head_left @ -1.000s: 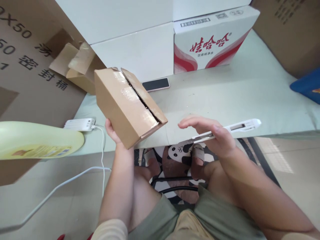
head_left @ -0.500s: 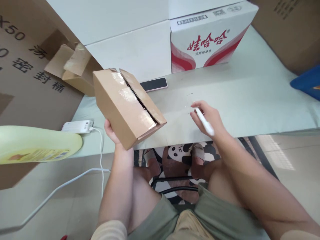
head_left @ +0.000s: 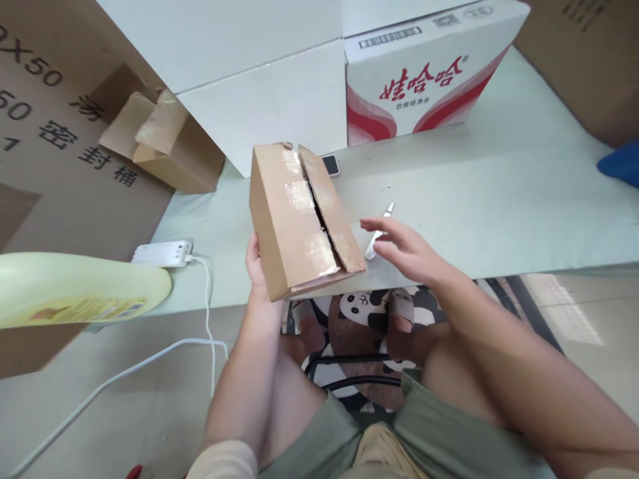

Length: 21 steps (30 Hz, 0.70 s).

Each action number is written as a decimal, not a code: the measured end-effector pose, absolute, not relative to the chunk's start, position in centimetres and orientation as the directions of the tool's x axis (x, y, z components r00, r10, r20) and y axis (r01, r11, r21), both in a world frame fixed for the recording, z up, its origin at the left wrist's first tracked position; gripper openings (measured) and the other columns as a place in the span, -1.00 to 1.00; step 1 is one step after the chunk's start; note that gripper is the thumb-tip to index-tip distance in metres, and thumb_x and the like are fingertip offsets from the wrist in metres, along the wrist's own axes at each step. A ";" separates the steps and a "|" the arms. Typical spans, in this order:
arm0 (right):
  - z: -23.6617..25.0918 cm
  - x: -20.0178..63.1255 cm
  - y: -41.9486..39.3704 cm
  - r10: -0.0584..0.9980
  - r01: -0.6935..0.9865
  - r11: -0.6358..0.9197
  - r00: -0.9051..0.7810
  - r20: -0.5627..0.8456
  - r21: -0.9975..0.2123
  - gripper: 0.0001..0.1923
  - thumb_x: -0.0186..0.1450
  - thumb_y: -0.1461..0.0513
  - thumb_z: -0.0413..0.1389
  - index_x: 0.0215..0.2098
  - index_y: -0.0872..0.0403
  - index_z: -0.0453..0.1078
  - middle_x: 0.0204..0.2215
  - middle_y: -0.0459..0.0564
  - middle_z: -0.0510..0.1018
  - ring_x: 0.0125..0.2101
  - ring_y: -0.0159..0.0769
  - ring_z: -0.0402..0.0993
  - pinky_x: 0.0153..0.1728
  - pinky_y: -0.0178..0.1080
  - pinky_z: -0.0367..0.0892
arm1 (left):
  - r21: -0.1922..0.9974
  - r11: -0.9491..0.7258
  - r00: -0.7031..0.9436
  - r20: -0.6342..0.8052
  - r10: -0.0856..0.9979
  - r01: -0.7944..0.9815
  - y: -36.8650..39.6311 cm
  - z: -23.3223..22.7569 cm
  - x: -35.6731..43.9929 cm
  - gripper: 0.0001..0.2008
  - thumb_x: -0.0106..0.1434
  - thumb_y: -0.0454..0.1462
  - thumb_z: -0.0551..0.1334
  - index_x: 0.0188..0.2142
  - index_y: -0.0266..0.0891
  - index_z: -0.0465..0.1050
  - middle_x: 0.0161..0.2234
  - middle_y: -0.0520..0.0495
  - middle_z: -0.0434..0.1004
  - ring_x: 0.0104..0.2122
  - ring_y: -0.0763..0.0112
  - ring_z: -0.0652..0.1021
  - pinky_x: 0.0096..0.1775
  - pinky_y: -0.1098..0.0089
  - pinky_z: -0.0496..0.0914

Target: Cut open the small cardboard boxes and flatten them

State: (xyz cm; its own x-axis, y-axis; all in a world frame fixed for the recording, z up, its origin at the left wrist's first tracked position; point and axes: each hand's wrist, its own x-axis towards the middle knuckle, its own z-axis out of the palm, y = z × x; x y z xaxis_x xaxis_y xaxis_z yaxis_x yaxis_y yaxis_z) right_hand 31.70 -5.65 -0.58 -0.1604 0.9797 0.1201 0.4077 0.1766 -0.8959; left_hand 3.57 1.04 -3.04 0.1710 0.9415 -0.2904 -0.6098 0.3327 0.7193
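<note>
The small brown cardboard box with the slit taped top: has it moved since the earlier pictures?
Yes. The small brown cardboard box, held in the left hand, moved right; it now overlaps the phone on the pale table.

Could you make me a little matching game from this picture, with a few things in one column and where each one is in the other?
Things:
1. small brown box
2. white cutter
3. phone
4. red and white carton

Places:
a. at the back of the table, against the white boxes
b. held up in the left hand
c. lying flat on the table just beyond the right hand
d. mostly hidden behind the held box

Pairs: 1-b, 2-c, 3-d, 4-a
</note>
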 end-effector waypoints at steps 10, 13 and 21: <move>-0.6 29.0 -7.2 0.952 0.143 0.209 -0.257 0.168 -0.967 -0.22 0.35 -0.10 0.15 0.45 -0.22 0.01 0.46 0.12 0.12 0.39 0.14 0.13 0.23 0.30 0.28 | 0.901 0.305 0.114 -0.284 0.952 -0.309 0.3 -3.1 7.0 -0.69 0.19 -0.05 0.40 -0.13 -0.13 0.62 -0.01 -0.09 0.66 0.23 -0.10 0.47 0.22 -0.03 0.38; -1.0 29.0 -6.9 0.975 0.189 0.182 -0.164 0.151 -0.965 -0.28 0.38 -0.09 0.11 0.44 -0.21 0.05 0.44 0.10 0.16 0.41 0.13 0.09 0.22 0.30 0.31 | 0.938 0.191 0.027 -0.192 0.981 -0.290 -0.4 -3.3 7.2 -0.62 0.12 0.02 0.43 -0.17 -0.16 0.63 -0.05 -0.12 0.67 0.24 -0.10 0.45 0.27 0.01 0.31; -1.3 29.0 -6.7 0.945 0.316 0.312 -0.196 0.260 -0.896 -0.34 0.41 -0.03 0.08 0.43 -0.15 0.13 0.43 0.13 0.19 0.41 0.05 0.11 0.35 0.28 0.12 | 0.964 -0.135 0.095 0.159 0.983 -0.227 -3.3 -1.4 6.2 -0.09 -0.09 -0.08 0.60 0.26 0.03 0.38 0.35 -0.12 0.30 0.39 -0.05 0.24 0.33 0.15 0.21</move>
State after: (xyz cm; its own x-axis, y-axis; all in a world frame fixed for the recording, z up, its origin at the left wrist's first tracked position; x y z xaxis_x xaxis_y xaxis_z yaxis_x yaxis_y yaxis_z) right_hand 29.01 -6.66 -1.34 -0.1959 0.9455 0.2602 0.3158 0.3120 -0.8961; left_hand 6.23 -3.29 -1.36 0.0952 0.9826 0.1595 -0.2274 -0.1345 0.9645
